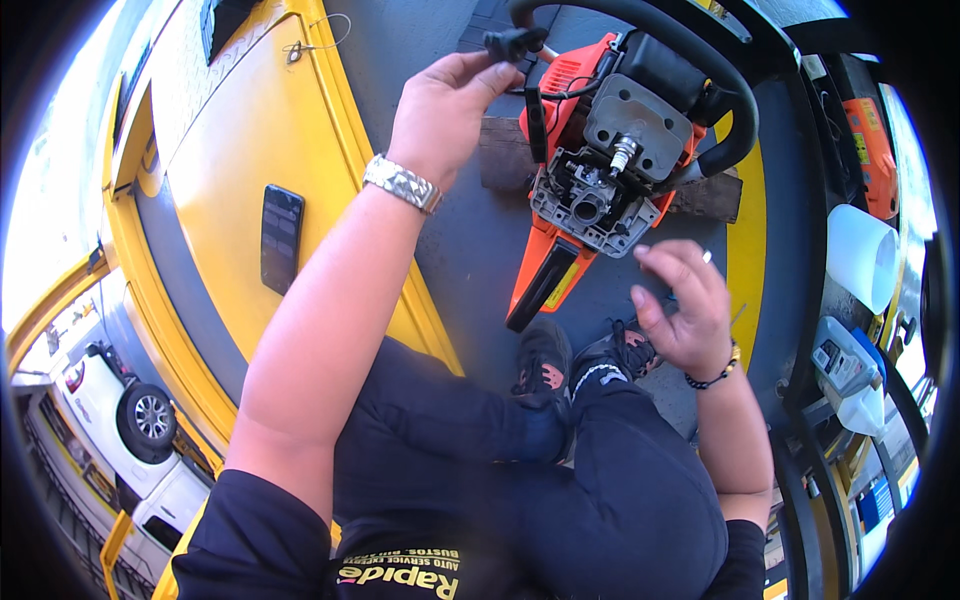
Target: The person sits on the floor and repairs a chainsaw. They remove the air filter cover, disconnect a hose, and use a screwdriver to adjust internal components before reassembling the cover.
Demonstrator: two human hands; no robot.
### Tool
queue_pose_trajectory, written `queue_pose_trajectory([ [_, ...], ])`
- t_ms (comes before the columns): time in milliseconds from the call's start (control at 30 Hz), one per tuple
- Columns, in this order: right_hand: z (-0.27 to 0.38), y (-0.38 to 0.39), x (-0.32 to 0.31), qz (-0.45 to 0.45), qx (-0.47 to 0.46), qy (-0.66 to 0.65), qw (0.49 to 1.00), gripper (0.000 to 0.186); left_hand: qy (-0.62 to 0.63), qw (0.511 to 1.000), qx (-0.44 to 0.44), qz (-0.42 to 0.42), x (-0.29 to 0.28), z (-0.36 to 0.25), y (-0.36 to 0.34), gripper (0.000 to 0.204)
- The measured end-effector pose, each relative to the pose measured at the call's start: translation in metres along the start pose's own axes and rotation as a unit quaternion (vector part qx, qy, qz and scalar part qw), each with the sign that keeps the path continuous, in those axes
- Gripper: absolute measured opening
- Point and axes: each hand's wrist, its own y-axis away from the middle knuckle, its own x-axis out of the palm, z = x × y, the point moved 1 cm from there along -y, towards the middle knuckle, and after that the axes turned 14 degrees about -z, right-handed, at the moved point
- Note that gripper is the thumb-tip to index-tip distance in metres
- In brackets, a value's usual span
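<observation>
My left hand [450, 100], below a silver watch, pinches a small black part [510, 45] beside the curved black handle [742, 105] of an orange chainsaw [550, 255]. The saw's cover is off, exposing a grey cylinder top [635, 115] with a spark plug [623, 152] and a carburetor [590, 205]. It rests on wooden blocks [505, 150]. My right hand [685, 305] hovers near the saw's lower right, fingers loosely curled and apart. A thin metal tool [739, 316] shows partly behind that hand.
A phone [282, 235] lies on a yellow metal surface [240, 120] at left. My shoes [545, 365] are below the saw. A black frame, an orange cover [868, 155], a white container [860, 258] and jugs [845, 355] line the right. A white vehicle [115, 420] shows beyond, lower left.
</observation>
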Motion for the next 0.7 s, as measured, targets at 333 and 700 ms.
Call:
queue_pose_trajectory([
  [333, 0.013, -0.093, 0.057, 0.028, -0.137, 0.249, 0.958, 0.044, 0.255, 0.965, -0.049, 0.029, 0.010, 0.021, -0.044, 0.045],
  [700, 0.017, -0.075, 0.049, -0.207, 0.085, -0.003, 0.975, 0.041, 0.021, 0.974, 0.113, 0.197, 0.020, -0.027, 0.009, 0.026],
])
